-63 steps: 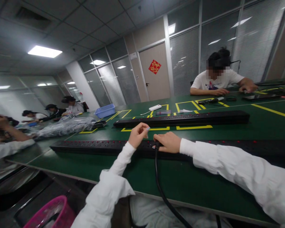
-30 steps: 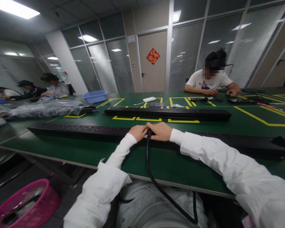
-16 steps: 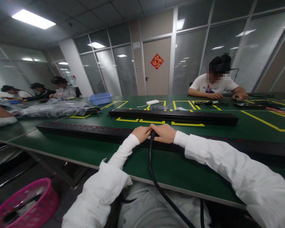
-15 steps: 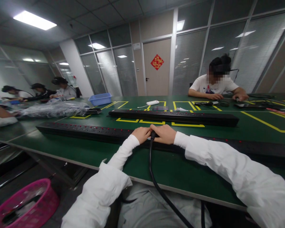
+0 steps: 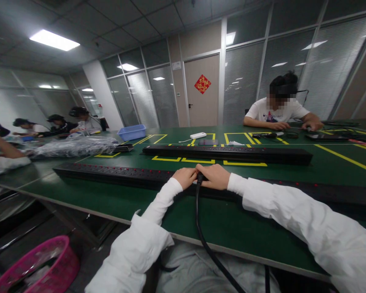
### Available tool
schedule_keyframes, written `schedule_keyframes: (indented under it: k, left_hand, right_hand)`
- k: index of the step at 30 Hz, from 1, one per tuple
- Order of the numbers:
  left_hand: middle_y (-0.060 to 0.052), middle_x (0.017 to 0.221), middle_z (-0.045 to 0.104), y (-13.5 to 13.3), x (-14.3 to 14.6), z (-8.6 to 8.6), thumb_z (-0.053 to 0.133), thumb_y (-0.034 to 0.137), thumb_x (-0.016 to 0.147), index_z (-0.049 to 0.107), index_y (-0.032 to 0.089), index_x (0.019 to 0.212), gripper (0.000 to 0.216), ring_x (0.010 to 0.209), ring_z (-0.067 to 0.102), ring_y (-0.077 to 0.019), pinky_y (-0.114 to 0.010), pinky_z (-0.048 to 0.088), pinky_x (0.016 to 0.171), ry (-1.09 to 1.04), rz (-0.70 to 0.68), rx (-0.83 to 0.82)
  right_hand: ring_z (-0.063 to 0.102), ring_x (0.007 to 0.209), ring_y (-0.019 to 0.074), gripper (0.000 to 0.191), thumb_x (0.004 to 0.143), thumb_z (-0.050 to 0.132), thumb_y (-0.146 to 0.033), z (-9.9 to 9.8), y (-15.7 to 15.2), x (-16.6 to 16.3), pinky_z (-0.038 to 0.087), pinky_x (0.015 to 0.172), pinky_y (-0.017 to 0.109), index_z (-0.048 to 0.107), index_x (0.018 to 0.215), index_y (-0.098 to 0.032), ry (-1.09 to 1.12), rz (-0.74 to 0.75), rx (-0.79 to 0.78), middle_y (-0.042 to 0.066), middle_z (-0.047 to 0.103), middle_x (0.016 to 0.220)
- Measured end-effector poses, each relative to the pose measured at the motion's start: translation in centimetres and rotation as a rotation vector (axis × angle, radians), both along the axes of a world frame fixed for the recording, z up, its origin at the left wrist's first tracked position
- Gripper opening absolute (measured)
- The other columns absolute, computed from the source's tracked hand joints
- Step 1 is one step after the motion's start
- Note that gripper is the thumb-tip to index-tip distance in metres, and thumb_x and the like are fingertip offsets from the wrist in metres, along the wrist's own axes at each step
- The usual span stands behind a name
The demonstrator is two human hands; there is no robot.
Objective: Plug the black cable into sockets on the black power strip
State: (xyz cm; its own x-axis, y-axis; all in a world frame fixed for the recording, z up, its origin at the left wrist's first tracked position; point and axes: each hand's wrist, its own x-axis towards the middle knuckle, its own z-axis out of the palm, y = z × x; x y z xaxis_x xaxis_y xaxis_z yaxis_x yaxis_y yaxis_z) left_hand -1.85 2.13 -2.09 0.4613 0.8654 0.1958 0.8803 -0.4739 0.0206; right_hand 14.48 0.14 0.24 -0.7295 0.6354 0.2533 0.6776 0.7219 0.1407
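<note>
My left hand (image 5: 185, 178) and my right hand (image 5: 216, 176) meet in front of me, fingers closed around the end of a black power cord (image 5: 199, 215). The dark connector shows between them, but its tip is hidden by my fingers. From there the cord hangs over the table edge toward my lap. Right behind and under my hands lies a long black power strip (image 5: 110, 171) with a row of red spots along its top. Whether the connector touches the strip I cannot tell.
A second black power strip (image 5: 232, 154) lies farther back on the green table (image 5: 88, 199). Behind it are a white power bank (image 5: 198, 135) and a blue bin (image 5: 131, 132). Plastic wrap (image 5: 73, 144) lies left. A pink basket (image 5: 65, 260) stands below. Co-workers sit around.
The view has tilted slightly, so everything sits a little lower and farther right. Both hands stay together on the cord end, with the fingers barely shifted.
</note>
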Motion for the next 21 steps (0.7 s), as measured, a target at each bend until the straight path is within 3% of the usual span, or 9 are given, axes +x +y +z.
schedule_keyframes:
  k: [13, 21]
  left_hand:
    - [-0.006, 0.091, 0.061, 0.06, -0.07, -0.16, 0.026, 0.03, 0.084, 0.054, 0.02, 0.085, 0.031, 0.083, 0.057, -0.0217, -0.031, 0.042, 0.072, 0.023, -0.016, 0.03]
    - [-0.006, 0.093, 0.061, 0.11, -0.23, -0.21, 0.024, 0.031, 0.085, 0.052, 0.02, 0.091, 0.031, 0.085, 0.057, -0.0226, -0.031, 0.042, 0.072, 0.033, -0.062, 0.046]
  right_hand:
    - [0.056, 0.077, 0.0222, 0.039, 0.08, 0.033, -0.051, -0.12, 0.12, 0.06, 0.03, 0.056, 0.025, 0.039, 0.098, -0.016, 0.002, -0.006, 0.01, 0.009, 0.06, 0.09]
    - [0.057, 0.076, 0.0231, 0.048, 0.077, 0.028, -0.06, -0.09, 0.02, -0.02, 0.031, 0.055, 0.025, 0.037, 0.098, -0.018, 0.011, -0.039, 0.032, 0.009, 0.06, 0.089]
